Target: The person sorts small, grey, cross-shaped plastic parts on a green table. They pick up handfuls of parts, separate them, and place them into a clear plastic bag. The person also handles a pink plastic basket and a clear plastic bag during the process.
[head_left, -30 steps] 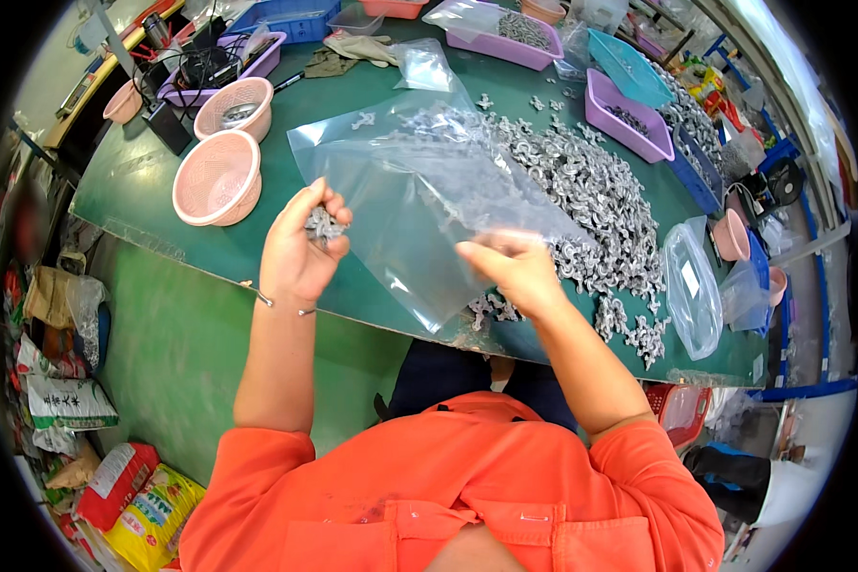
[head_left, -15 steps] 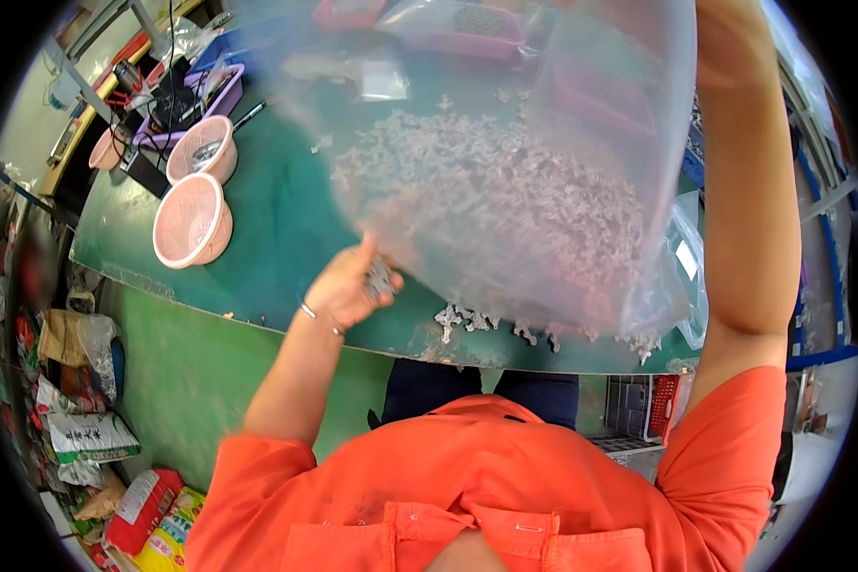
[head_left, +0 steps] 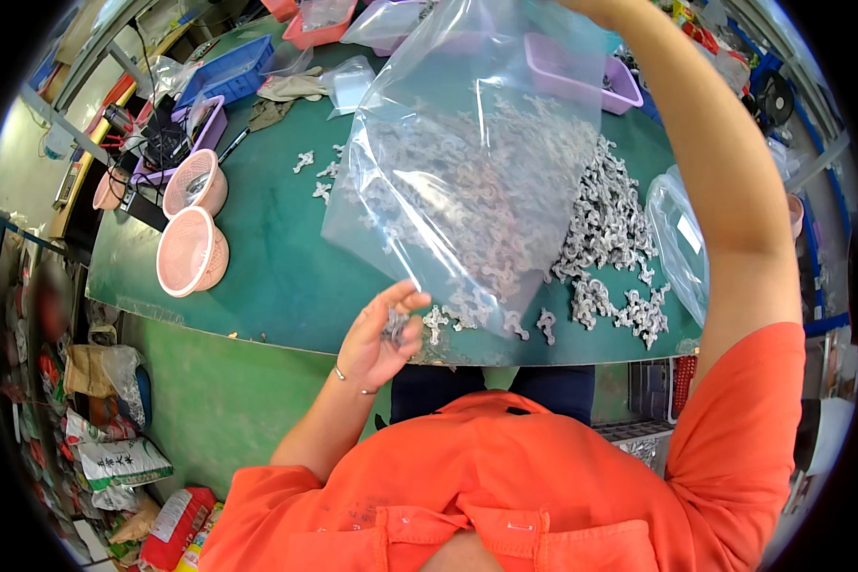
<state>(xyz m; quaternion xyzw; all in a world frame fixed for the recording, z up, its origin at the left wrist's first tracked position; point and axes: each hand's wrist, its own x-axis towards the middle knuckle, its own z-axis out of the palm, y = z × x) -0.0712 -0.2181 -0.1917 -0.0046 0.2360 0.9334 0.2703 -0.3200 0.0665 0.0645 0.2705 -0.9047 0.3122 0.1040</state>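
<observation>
A large clear plastic bag (head_left: 400,205) hangs in front of me, its lower corner near the table's front edge. At the top of the view, partly cut off, my right hand (head_left: 601,8) holds it up by its upper part. Behind the bag and to its right lies a heap of small grey metal castings (head_left: 605,205), seen partly through the plastic. My left hand (head_left: 377,345), palm up with curled fingers, holds a few grey castings (head_left: 397,326) just beside the bag's lower corner. More loose castings (head_left: 545,326) are scattered along the front edge.
Two pink round baskets (head_left: 193,253) stand at the left of the green table (head_left: 267,257). Farther back are a blue crate (head_left: 227,71), gloves (head_left: 291,86) and a purple tray (head_left: 582,71). Another clear bag (head_left: 677,238) lies at the right edge.
The bag has swung away and my right hand has moved left and farther off, uncovering the right of the heap. My left hand has moved right and nearer me, still with castings.
</observation>
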